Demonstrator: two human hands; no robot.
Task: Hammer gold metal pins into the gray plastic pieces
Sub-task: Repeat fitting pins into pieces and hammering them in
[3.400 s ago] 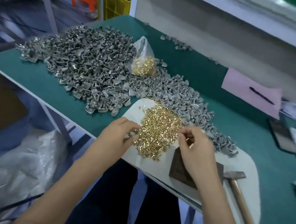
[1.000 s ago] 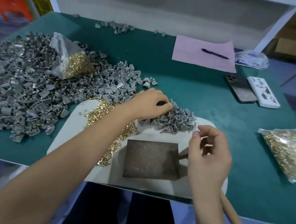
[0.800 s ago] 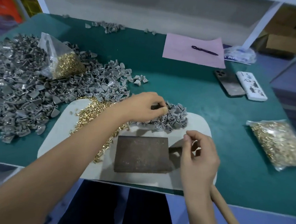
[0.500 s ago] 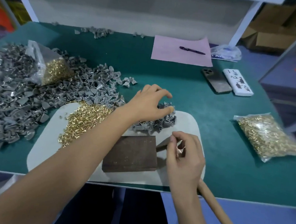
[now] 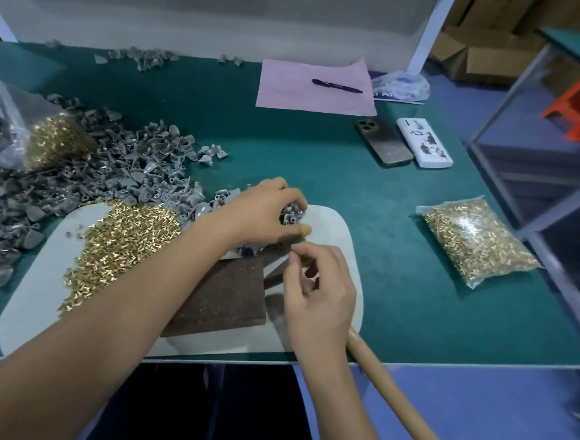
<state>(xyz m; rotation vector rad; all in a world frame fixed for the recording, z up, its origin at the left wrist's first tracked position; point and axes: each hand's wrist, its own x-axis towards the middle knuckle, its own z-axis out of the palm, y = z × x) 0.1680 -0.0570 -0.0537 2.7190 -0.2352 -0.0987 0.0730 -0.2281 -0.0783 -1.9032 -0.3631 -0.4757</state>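
A big heap of gray plastic pieces covers the table's left side and spills onto the white mat. Loose gold pins lie piled on the mat's left half. A dark metal block sits at the mat's middle. My left hand reaches across above the block, its fingers curled on gray pieces in a small cluster. My right hand hovers just below it, thumb and forefinger pinched together; the pin between them is too small to make out. The hammer's wooden handle runs out under my right wrist.
A sealed bag of gold pins lies at the right, and an opened bag on the gray heap at the left. A phone, a white box and pink paper with a pen lie at the back.
My left hand left the pin pile, crossed to the small gray cluster and curled its fingers into it. My right hand kept its pinch and drew closer to the left hand.
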